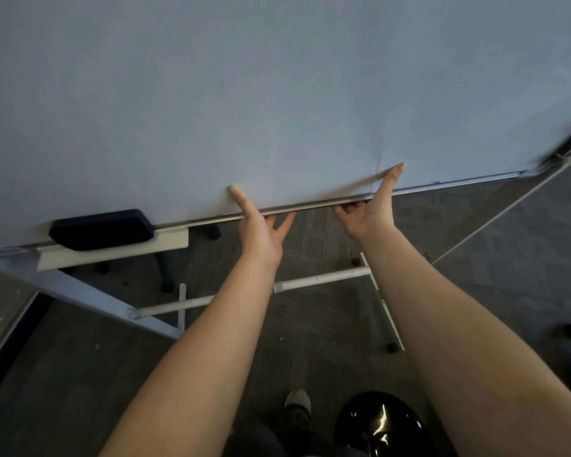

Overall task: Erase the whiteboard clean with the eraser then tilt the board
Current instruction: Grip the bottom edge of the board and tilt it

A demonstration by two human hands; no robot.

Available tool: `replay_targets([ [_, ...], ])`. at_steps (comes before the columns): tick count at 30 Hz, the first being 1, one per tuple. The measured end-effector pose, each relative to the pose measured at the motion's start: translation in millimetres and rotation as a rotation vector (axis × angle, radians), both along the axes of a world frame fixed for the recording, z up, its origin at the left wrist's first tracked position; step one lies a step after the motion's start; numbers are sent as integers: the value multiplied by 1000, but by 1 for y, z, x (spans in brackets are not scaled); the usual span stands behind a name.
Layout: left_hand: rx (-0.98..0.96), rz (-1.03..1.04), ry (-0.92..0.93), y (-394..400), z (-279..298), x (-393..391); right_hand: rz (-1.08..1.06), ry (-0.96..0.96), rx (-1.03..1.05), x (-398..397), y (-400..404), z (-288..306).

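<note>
The whiteboard (277, 94) fills the far view, wiped bare, its long bottom edge running left to right just above our hands. Our left hand (261, 225) and right hand (373, 209) both grip that edge, thumbs on the face, fingers (346, 211) curled under it, the two about equally near. The eraser (101, 229) rests on the tray (112, 253) to the left. We judge the tilt is next, turning about that long axis

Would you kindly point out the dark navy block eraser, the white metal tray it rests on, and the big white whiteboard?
Dark navy block eraser (101, 228), head view: middle of its top face.
White metal tray (119, 252), head view: its front wall.
Big white whiteboard (277, 94), head view: bare writing surface.
</note>
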State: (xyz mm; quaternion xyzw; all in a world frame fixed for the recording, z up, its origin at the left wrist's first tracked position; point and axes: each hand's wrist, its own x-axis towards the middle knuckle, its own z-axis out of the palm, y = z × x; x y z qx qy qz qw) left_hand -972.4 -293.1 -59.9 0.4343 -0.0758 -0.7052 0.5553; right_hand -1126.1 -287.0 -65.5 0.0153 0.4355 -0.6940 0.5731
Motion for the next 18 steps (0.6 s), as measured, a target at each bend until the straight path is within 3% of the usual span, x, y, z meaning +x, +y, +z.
replay_targets([
  [18,26,-210,13,-81,-3,-189,-231,-28,26,-187,-57,1],
])
